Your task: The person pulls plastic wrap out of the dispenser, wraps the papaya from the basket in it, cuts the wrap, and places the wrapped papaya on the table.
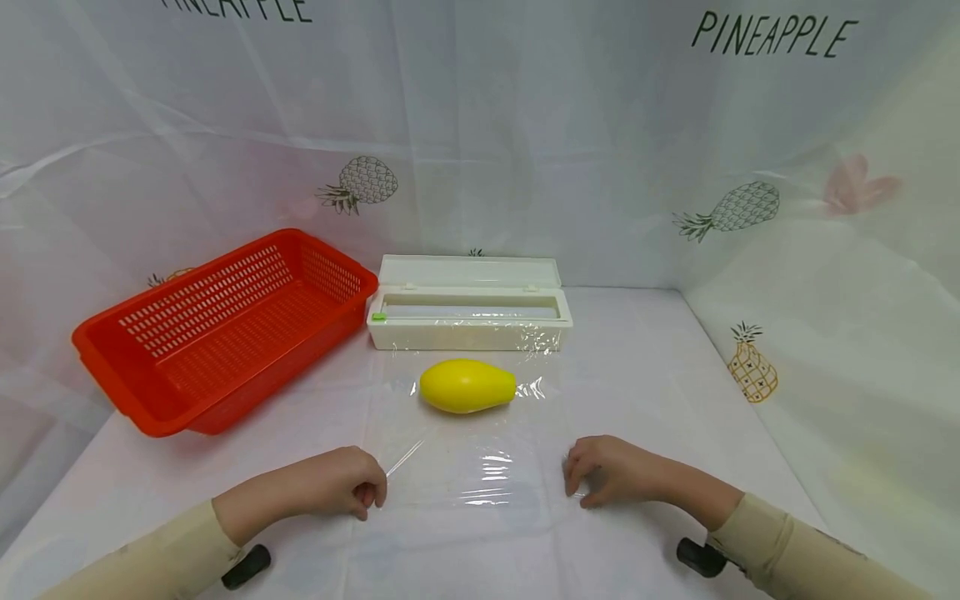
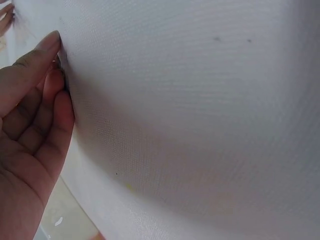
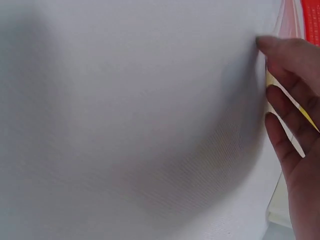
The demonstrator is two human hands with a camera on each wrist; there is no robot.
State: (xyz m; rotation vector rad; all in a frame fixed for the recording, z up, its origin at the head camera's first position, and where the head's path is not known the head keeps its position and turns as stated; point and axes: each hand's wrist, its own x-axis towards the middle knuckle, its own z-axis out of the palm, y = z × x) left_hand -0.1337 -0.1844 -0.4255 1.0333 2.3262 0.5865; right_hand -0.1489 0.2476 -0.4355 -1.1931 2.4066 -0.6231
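head / film: I see a clear plastic film sheet (image 1: 480, 433) flat on the white table (image 1: 660, 392), running out of the white dispenser box (image 1: 468, 312), lid up.
head / fruit: yellow fruit (image 1: 467, 385) lies on the film, just in front of the box.
head / left hand (image 1: 339, 483): fingers curled, at the film's near left corner; looks pinched on the edge.
head / right hand (image 1: 611, 472): fingers curled down on the film's near right edge; grip or just pressing, I cannot tell.
head / basket: red basket (image 1: 217, 329) left of the box, tilted.
left wrist: left hand fingers (image 2: 42, 100) curled against white cloth; film not discernible.
right wrist: right hand fingers (image 3: 290, 105) bent onto the cloth, tips touching; red and yellow slivers behind.
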